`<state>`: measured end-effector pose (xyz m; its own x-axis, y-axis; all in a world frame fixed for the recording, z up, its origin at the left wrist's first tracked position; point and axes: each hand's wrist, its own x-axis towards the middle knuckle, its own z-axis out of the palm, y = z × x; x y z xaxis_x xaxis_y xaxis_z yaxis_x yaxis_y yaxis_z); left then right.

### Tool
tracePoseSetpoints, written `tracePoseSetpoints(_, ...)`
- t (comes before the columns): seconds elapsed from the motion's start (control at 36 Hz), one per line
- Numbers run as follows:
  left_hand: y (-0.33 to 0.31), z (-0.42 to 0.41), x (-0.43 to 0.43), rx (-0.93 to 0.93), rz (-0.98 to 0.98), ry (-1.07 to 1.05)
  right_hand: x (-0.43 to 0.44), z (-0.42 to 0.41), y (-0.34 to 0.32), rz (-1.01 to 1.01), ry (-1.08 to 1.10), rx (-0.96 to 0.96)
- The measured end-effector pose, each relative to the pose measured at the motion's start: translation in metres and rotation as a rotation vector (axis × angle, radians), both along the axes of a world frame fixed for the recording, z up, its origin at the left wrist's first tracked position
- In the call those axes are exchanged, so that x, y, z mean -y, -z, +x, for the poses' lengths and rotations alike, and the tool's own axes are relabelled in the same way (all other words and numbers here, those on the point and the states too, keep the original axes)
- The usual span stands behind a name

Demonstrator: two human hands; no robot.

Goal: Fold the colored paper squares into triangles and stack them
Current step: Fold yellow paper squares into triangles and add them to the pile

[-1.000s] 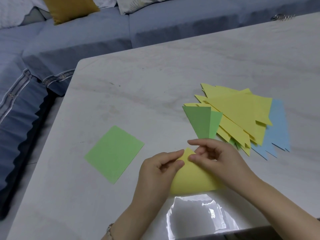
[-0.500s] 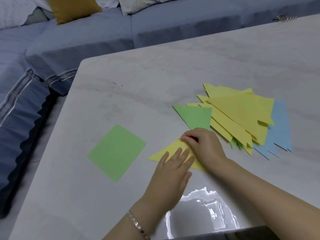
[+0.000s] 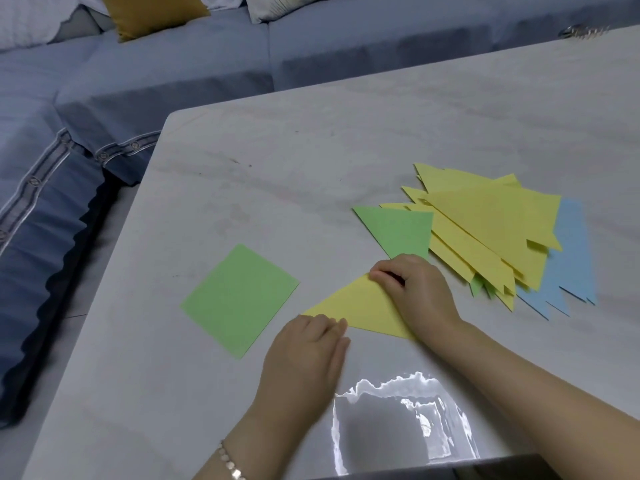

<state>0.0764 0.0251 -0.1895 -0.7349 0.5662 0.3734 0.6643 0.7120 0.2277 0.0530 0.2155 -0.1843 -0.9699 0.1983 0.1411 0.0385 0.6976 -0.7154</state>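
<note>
A yellow paper triangle [image 3: 363, 310] lies flat on the pale table [image 3: 311, 150], near its front edge. My left hand [image 3: 308, 355] presses the triangle's lower left edge with straight fingers held together. My right hand [image 3: 415, 289] rests on its top right corner with the fingers curled down onto the paper. To the left lies an unfolded green paper square [image 3: 239, 299]. Behind my right hand is a loose pile of folded triangles: a green triangle [image 3: 398, 230] at its left, several yellow triangles [image 3: 491, 223] on top, and blue triangles [image 3: 571, 265] underneath at the right.
A blue-grey sofa [image 3: 207, 64] runs along the far and left sides of the table, with a mustard cushion [image 3: 152, 12] on it. A small metal object [image 3: 585, 31] sits at the table's far right edge. Glare marks the tabletop near the front edge.
The yellow sheet has been folded over into a flat triangle. My left hand slid left along its lower edge, while my right hand stayed on the top corner.
</note>
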Motion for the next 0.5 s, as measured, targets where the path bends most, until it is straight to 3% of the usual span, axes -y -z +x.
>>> tracePoseSetpoints(0.28, 0.002, -0.005, 0.004, -0.042, 0.023, -0.263, 0.0, 0.001, 0.002, 0.032, 0.0, -0.003)
tracePoseSetpoints(0.36, 0.001, -0.005, 0.0, -0.05, -0.004, -0.291, 0.004, 0.005, 0.006, 0.204, -0.007, -0.164)
tracePoseSetpoints(0.42, 0.0, -0.006, 0.002, -0.042, -0.034, -0.29, 0.008, 0.014, 0.009, 0.33, -0.132, -0.283)
tracePoseSetpoints(0.5, 0.001, -0.005, 0.005, -0.012, -0.069, -0.272, 0.015, 0.033, 0.014, 0.487, -0.374, -0.31)
